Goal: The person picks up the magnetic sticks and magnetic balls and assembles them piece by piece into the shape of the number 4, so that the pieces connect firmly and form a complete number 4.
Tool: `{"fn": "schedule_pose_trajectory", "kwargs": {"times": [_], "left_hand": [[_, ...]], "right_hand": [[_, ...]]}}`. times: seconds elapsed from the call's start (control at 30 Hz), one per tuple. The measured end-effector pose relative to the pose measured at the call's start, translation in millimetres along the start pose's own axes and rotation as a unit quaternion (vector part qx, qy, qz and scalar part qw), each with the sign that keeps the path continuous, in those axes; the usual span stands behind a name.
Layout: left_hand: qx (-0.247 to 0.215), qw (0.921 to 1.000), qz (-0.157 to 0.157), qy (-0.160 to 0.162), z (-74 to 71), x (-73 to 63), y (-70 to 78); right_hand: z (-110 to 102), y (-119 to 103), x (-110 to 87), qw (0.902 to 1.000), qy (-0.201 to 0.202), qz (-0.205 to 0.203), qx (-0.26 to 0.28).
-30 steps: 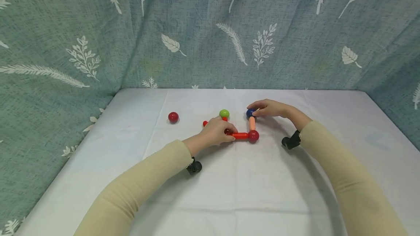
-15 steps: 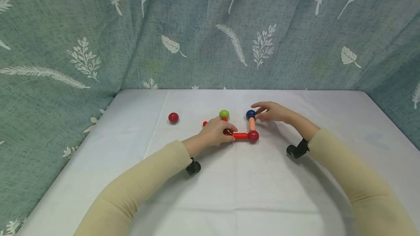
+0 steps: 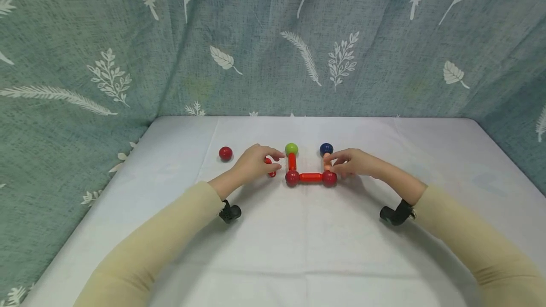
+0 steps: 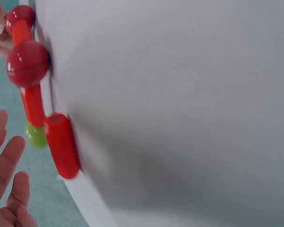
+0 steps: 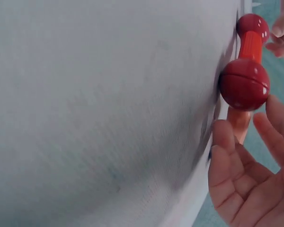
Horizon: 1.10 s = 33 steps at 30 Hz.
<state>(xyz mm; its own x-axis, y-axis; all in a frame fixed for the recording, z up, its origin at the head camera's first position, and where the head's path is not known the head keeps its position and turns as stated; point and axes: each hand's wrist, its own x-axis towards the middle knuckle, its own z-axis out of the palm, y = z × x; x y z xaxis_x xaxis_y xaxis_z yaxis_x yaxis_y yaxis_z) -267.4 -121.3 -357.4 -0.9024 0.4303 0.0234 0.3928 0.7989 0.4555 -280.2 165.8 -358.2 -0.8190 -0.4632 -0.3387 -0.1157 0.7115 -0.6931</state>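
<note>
Head view: left hand [image 3: 253, 165], fingers parted, holding nothing, is at the loose rod [image 4: 62, 147] left of the frame [image 3: 310, 177] (probably light, stiff, slick; best pinched mid-length); right hand [image 3: 360, 162] curves by the peach rod [image 5: 239, 123], grip unclear.

head: bright, even light | soft shadows beside the sleeves [image 3: 149, 245] on white cloth [image 3: 273, 250] | wrist views: dimmer, greyer, slightly soft | small white glints on red balls [image 5: 245, 85]
</note>
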Motion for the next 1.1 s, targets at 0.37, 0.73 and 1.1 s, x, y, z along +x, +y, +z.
{"fn": "schedule_pose_trajectory", "kwargs": {"times": [0.37, 0.73, 1.1], "left_hand": [[0.004, 0.9994, -0.031, -0.015, -2.4, -11.0, -17.3], [0.01, 0.9973, -0.072, -0.016, -9.8, -14.5, -21.3], [-0.003, 0.9876, -0.154, -0.029, 2.2, -8.0, -12.6]], "right_hand": [[10, -3, -6.6, 0.9998, -0.018, -0.011, 0.001], [10, 1, -5.8, 0.9997, -0.016, -0.009, 0.017], [6, 3, 1.3, 0.9985, 0.002, 0.011, 0.053]]}}
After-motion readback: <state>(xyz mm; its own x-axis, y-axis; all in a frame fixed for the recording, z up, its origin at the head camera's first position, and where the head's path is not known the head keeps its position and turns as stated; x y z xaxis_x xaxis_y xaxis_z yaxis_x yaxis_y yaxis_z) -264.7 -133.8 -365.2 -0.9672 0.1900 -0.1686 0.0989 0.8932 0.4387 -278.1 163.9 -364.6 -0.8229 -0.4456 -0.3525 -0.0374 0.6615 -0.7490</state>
